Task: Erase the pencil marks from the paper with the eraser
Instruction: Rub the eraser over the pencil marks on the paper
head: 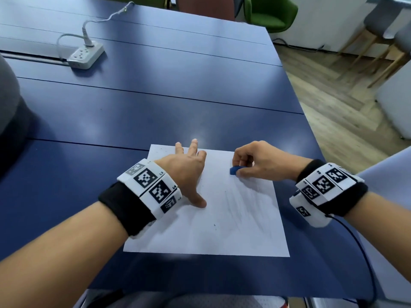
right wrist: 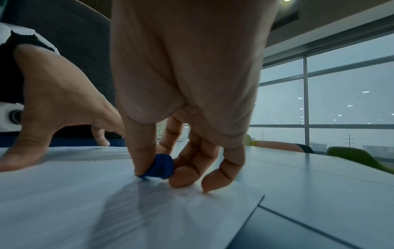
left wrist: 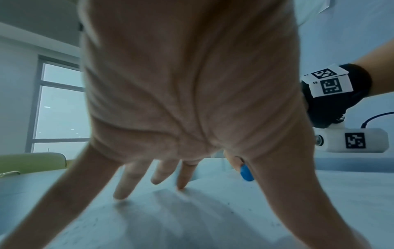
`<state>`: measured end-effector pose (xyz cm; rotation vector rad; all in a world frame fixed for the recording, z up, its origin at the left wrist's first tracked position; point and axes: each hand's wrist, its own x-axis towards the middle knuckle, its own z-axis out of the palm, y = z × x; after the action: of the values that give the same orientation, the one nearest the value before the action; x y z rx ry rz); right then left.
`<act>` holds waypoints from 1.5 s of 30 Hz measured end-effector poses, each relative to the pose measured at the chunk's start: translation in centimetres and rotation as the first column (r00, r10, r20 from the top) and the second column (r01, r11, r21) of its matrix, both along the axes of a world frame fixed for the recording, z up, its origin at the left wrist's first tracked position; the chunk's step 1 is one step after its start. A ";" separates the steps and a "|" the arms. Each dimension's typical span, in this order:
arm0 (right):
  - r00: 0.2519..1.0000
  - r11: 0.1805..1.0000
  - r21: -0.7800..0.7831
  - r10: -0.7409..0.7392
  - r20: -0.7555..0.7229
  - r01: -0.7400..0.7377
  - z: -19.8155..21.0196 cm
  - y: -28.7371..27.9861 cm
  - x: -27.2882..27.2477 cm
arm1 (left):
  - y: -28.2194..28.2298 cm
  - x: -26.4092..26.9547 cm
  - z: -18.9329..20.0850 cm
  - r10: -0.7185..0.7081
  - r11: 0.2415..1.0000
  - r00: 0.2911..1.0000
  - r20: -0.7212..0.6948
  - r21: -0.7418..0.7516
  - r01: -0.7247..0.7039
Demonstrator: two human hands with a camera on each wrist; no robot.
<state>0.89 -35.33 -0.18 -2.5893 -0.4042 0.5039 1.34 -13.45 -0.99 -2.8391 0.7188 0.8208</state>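
Observation:
A white paper (head: 222, 230) lies on the blue table (head: 155, 107) near its front edge, with faint grey pencil marks (head: 242, 203) streaked across its right half. My left hand (head: 189, 170) lies spread on the paper's upper left, fingers straight and pressing it down; the left wrist view shows its fingertips (left wrist: 121, 195) on the sheet. My right hand (head: 251, 161) pinches a small blue eraser (head: 235, 169) between thumb and fingers near the paper's top right. In the right wrist view the eraser (right wrist: 160, 166) touches the paper (right wrist: 106, 210).
A white power strip (head: 85, 54) with a plugged cable sits at the table's far left. The table's right edge (head: 295, 90) drops to a wooden floor. Green chairs (head: 271, 14) stand beyond the far edge. A cable (head: 360, 252) runs from my right wristband.

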 end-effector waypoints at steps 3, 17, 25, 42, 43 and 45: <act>0.998 0.999 -0.033 0.033 0.051 -0.031 0.5 0.7 0.9 | -0.3 0.3 0.1 -0.039 0.999 0.999 -0.015 0.030 0.039; 0.990 0.934 0.337 -0.137 0.037 0.117 -0.3 1.5 1.5 | -0.3 0.4 -0.3 -0.055 0.998 0.997 0.047 0.022 0.054; 0.987 0.982 -0.106 0.161 0.027 -0.157 0.7 2.4 2.8 | -0.3 0.3 -0.3 -0.070 0.998 0.994 0.087 0.018 0.068; 0.984 0.989 -0.042 0.149 0.100 -0.145 1.1 2.7 2.6 | -0.3 0.2 -0.2 -0.084 0.996 0.989 0.121 0.035 0.080; 0.982 0.982 -0.046 0.187 0.038 -0.185 1.3 2.9 2.3 | -0.2 0.2 -0.2 -0.083 0.996 0.990 0.117 0.037 0.079; 0.975 0.972 -0.080 0.218 -0.054 -0.222 1.5 3.1 2.3 | -0.2 0.2 -0.2 -0.080 0.996 0.991 0.111 0.037 0.077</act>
<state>3.22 -32.20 1.37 -2.6234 -0.6728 0.6670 1.55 -13.68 -1.15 -2.7818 0.7879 0.6496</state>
